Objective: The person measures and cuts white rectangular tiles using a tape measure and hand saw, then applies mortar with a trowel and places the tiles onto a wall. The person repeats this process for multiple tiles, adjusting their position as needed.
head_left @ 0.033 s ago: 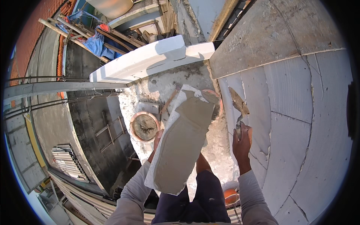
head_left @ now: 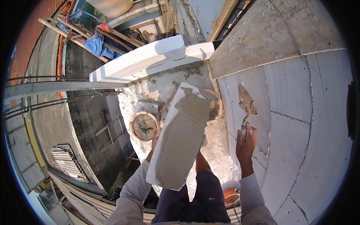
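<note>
A white lightweight block [head_left: 163, 135], its upper face coated in grey mortar [head_left: 183, 131], is tilted in front of my legs. My left hand [head_left: 153, 140] grips the block at its left side, fingers partly hidden by it. To the right of the block, my right hand [head_left: 245, 146] holds a pointed trowel [head_left: 247, 99] by its handle, the blade raised over the white block wall [head_left: 287, 93]. Below, a round orange bucket [head_left: 134, 131] with grey mixture sits on the dusty floor. Another rim and a long wooden handle [head_left: 168, 99] are partly hidden behind the block.
A low white block wall [head_left: 142, 60] stands ahead, with timber and blue tarpaulin [head_left: 95, 45] beyond it. On the left a beam [head_left: 48, 88] with rebar crosses above a lower level with grey walls [head_left: 52, 116]. An orange container [head_left: 230, 197] is by my right leg.
My right hand and the trowel have moved a little rightward, with the blade angled more upright. The mortar-coated block has risen slightly.
</note>
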A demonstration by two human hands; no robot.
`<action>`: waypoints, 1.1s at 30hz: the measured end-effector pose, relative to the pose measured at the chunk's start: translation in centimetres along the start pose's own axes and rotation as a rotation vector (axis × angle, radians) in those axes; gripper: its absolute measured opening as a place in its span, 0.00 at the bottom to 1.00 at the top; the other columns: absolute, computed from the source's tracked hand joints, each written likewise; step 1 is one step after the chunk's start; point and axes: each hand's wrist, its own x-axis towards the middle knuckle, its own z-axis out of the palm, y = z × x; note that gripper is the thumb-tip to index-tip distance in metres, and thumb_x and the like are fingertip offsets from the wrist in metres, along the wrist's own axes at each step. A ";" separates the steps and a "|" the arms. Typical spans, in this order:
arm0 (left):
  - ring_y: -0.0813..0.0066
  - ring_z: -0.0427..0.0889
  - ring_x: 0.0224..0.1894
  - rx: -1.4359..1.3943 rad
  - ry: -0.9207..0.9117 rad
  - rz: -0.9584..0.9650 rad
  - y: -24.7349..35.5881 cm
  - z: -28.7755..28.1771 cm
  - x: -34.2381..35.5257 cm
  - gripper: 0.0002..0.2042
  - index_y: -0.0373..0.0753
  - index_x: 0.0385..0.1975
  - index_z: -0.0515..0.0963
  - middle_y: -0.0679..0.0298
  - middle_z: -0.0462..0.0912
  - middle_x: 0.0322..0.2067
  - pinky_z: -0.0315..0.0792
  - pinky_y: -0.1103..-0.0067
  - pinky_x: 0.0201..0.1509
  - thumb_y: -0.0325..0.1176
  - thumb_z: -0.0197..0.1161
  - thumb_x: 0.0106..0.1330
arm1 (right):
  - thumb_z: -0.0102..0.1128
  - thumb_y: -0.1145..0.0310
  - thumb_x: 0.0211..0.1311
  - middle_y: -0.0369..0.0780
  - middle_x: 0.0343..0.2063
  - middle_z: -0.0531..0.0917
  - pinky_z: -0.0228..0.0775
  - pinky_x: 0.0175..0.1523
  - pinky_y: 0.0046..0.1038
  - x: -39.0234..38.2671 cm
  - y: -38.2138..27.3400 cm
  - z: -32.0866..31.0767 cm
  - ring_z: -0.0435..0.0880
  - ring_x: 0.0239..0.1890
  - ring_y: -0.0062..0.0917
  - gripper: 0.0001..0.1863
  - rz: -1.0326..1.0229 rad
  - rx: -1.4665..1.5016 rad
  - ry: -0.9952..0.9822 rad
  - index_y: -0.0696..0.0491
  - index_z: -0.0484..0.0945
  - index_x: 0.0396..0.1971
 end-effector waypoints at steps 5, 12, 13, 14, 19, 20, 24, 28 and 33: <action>0.61 0.83 0.57 -0.001 0.003 0.039 0.1 0.4 0.0 0.32 0.37 0.69 0.68 0.55 0.80 0.59 0.77 0.66 0.63 0.56 0.53 0.74 | 0.70 0.72 0.56 0.42 0.42 0.79 0.74 0.47 0.37 0.7 -2.9 -5.2 0.80 0.42 0.37 0.23 -0.398 -0.168 -0.065 0.50 0.83 0.54; 0.61 0.83 0.57 -0.032 -0.004 0.032 -0.7 0.5 -0.2 0.32 0.37 0.69 0.68 0.55 0.80 0.60 0.77 0.65 0.63 0.56 0.53 0.74 | 0.74 0.67 0.56 0.37 0.38 0.79 0.73 0.43 0.35 1.9 -6.2 -1.3 0.80 0.40 0.32 0.23 -0.440 -0.238 -0.221 0.45 0.85 0.54; 0.61 0.83 0.57 -0.040 0.005 0.045 -0.6 0.3 -0.6 0.32 0.37 0.69 0.68 0.55 0.80 0.60 0.77 0.65 0.63 0.56 0.53 0.74 | 0.74 0.68 0.56 0.37 0.38 0.80 0.73 0.43 0.35 0.7 -5.2 -1.4 0.81 0.39 0.32 0.23 -0.422 -0.184 -0.244 0.45 0.85 0.54; 0.61 0.83 0.57 -0.043 0.010 0.056 -0.3 0.0 -0.8 0.33 0.37 0.69 0.68 0.55 0.80 0.60 0.77 0.65 0.63 0.56 0.53 0.74 | 0.74 0.68 0.56 0.37 0.38 0.80 0.74 0.42 0.35 -0.2 -4.5 -1.6 0.81 0.38 0.32 0.23 -0.403 -0.129 -0.267 0.45 0.85 0.54; 0.61 0.83 0.57 -0.055 0.013 0.051 -0.8 -0.6 -1.0 0.33 0.37 0.69 0.68 0.55 0.80 0.60 0.77 0.65 0.63 0.56 0.53 0.74 | 0.74 0.70 0.54 0.37 0.32 0.80 0.75 0.39 0.33 0.5 -6.0 -4.4 0.82 0.33 0.30 0.20 -0.362 -0.179 -0.258 0.47 0.86 0.49; 0.61 0.83 0.57 -0.053 0.017 0.054 -0.7 -0.8 -1.0 0.33 0.37 0.69 0.68 0.55 0.79 0.60 0.77 0.65 0.63 0.56 0.53 0.74 | 0.74 0.70 0.54 0.37 0.32 0.80 0.75 0.38 0.33 1.1 -7.0 -4.9 0.82 0.32 0.30 0.20 -0.410 -0.215 -0.300 0.47 0.86 0.50; 0.61 0.83 0.57 -0.039 0.033 0.069 -0.5 -1.1 -1.5 0.33 0.37 0.69 0.68 0.55 0.79 0.60 0.77 0.65 0.63 0.56 0.53 0.74 | 0.74 0.71 0.54 0.38 0.30 0.79 0.75 0.34 0.32 1.3 -7.6 -6.8 0.82 0.29 0.31 0.21 -0.397 -0.144 -0.498 0.47 0.86 0.51; 0.61 0.83 0.57 -0.004 0.041 0.043 -0.6 -0.9 -1.9 0.33 0.37 0.69 0.67 0.55 0.79 0.60 0.77 0.65 0.63 0.56 0.53 0.74 | 0.74 0.72 0.54 0.38 0.30 0.79 0.73 0.30 0.31 2.3 -5.0 -5.3 0.81 0.26 0.31 0.22 -0.239 0.177 -0.546 0.45 0.86 0.51; 0.61 0.83 0.58 0.004 0.052 -0.016 -1.6 -0.3 -3.0 0.33 0.37 0.69 0.67 0.55 0.79 0.60 0.77 0.65 0.63 0.56 0.53 0.74 | 0.75 0.76 0.53 0.41 0.36 0.82 0.72 0.41 0.33 6.9 -4.3 0.3 0.81 0.35 0.34 0.22 -0.577 0.068 -0.385 0.52 0.84 0.50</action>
